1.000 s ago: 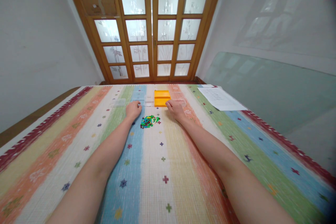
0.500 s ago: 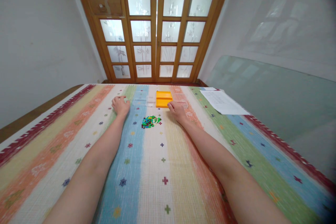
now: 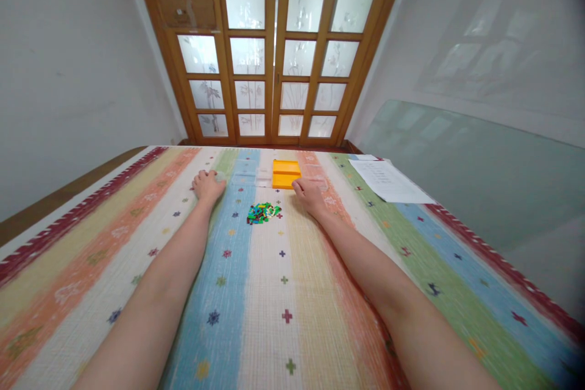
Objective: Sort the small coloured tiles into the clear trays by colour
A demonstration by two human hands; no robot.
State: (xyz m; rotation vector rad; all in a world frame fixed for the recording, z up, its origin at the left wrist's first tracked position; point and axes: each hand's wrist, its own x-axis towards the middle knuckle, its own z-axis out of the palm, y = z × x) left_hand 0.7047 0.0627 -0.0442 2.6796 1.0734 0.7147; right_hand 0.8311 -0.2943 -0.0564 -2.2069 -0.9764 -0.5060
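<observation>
Brick pile (image 3: 263,212) lies between both hands, nearer than their fingertips; right hand (image 3: 311,194) loosely curled, empty, beside orange tray (image 3: 286,172); left hand (image 3: 208,186) grasp unclear

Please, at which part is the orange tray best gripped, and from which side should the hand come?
Probably its right rim, coming from the right. The orange tray lies flat and low on the striped cloth, so only its raised rim offers a hold: thumb inside, fingers outside. The right hand rests beside that near right corner, while clear trays seem to crowd its left side.

A paper sheet (image 3: 388,180) lies on the striped cloth (image 3: 283,280).
</observation>
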